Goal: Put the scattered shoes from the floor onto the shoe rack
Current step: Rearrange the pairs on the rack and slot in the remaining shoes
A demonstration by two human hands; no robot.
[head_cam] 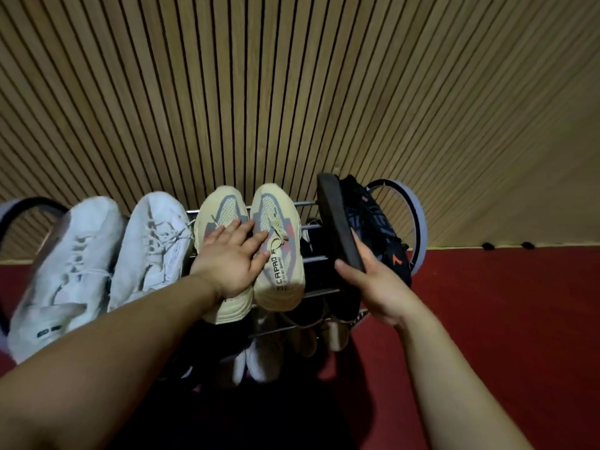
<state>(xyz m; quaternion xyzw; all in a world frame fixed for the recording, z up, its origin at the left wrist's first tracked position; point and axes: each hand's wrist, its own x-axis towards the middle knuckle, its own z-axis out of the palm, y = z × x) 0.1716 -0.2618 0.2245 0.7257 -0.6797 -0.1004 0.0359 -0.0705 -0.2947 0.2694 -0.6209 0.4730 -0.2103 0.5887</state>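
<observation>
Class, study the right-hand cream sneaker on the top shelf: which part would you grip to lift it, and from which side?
Grip the heel of the right cream sneaker, coming from the near side. Its toe points at the wall, its heel juts toward the person, and the left cream sneaker crowds one flank.

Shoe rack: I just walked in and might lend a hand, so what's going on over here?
A person is loading the shoe rack. Their left hand lies flat on the cream sneakers in the middle of the top shelf, with the white sneakers beside them at the left. Their right hand grips a dark shoe turned on its side at the right end of that shelf. More shoes sit on the lower shelves.
</observation>
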